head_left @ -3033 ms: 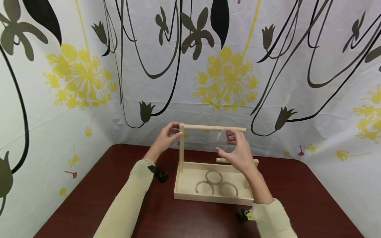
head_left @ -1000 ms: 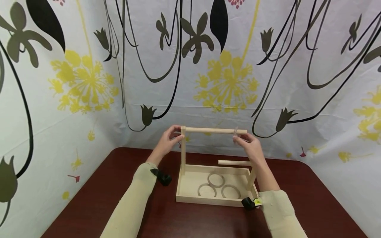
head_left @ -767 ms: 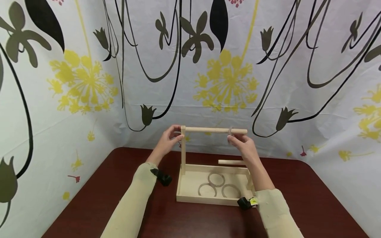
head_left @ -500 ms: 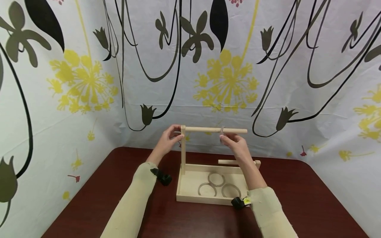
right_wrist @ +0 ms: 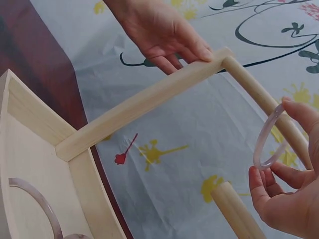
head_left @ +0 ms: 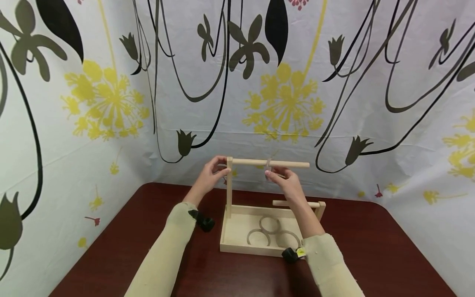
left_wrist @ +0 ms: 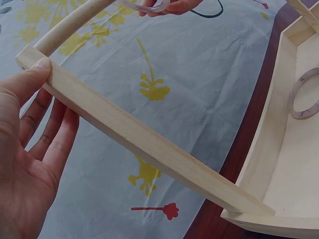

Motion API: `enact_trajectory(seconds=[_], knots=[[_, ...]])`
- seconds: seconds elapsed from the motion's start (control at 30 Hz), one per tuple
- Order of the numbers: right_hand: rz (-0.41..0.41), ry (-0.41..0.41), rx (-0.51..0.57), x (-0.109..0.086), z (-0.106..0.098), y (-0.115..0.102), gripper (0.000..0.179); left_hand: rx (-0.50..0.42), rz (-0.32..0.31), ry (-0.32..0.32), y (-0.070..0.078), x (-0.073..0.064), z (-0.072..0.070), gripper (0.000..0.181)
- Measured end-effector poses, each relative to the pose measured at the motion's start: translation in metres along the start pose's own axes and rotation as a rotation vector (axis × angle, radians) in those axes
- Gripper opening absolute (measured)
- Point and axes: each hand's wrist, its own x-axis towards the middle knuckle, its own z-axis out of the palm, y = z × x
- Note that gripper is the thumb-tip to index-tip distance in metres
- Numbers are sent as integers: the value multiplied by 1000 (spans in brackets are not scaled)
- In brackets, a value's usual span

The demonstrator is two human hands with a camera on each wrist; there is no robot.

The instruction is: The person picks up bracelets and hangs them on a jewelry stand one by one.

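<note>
In the head view, my right hand [head_left: 288, 185] pinches a pale translucent bangle [head_left: 268, 166] between thumb and fingertips. The bangle encircles the upper wooden rod [head_left: 250, 161], partway along from its free right end. My left hand [head_left: 209, 176] grips the top of the tall upright post [head_left: 229, 187], thumb in front and fingers behind, as the left wrist view also shows. Post and rod belong to a light wooden stand with a shallow tray base [head_left: 240, 211]. Three more bangles [head_left: 258, 230] lie flat inside the tray, close together.
A lower, shorter rod [head_left: 280, 203] extends left from a short post [head_left: 320, 209] at the tray's right end, partly behind my right forearm. The stand sits on a dark red-brown table [head_left: 178, 255]. A flower-printed cloth [head_left: 208, 136] hangs close behind.
My right hand brought the bangle from in front of the rod to its free right end, slipped it on and slid it leftward along it. My left hand keeps its grip on the post.
</note>
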Motion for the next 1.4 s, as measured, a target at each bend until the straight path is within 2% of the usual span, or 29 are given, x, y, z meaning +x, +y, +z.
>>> enact_trajectory(seconds=[0.2, 0.5, 0.77, 1.03, 1.3, 1.4], knots=[[-15, -1, -26, -2, -2, 3, 65, 20, -3, 6, 0, 1, 1, 31], [-31, -53, 42, -5, -7, 5, 64, 24, 1, 6, 0, 2, 0, 32], [-16, -65, 65, -8, -14, 7, 63, 9, -2, 2, 0, 2, 0, 33], [-42, -92, 10, -17, -21, 8, 66, 13, -20, 0, 0, 2, 0, 33], [-96, -104, -119, -36, -24, 5, 58, 9, -12, 4, -2, 3, 0, 34], [-105, -115, -129, -43, -24, 4, 57, 9, -6, 2, -1, 2, -1, 34]])
